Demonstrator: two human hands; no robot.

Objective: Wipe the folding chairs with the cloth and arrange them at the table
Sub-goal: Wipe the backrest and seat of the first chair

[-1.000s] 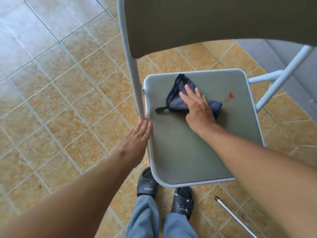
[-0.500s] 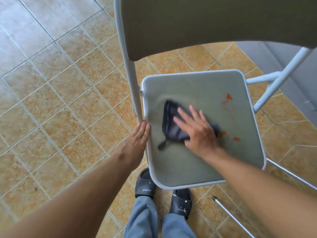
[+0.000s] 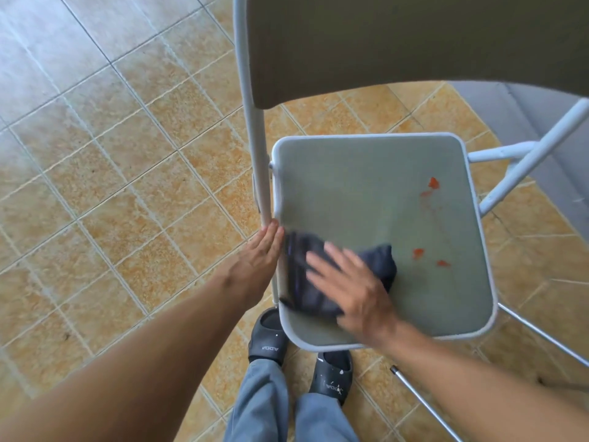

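Observation:
A folding chair with a white metal frame stands unfolded in front of me; its grey-green seat (image 3: 366, 186) carries several red stains (image 3: 433, 183) on the right side. Its backrest (image 3: 414, 36) fills the top of the view. A dark blue cloth (image 3: 306, 282) lies on the seat's near left part. My right hand (image 3: 353, 288) presses flat on the cloth with fingers spread; it looks blurred. My left hand (image 3: 258, 253) rests with straight fingers against the seat's left edge, beside the frame tube (image 3: 258, 148).
Orange tiled floor (image 3: 111, 193) spreads to the left. My feet in dark slippers (image 3: 267, 336) stand just under the seat's near edge. A thin metal rod (image 3: 424, 403) lies on the floor at lower right. A grey surface (image 3: 541, 122) sits beyond the chair's right legs.
My right hand has dragged the cloth from the seat's far middle toward the near left corner. More red stains now show on the right. My left hand stayed at the seat's edge.

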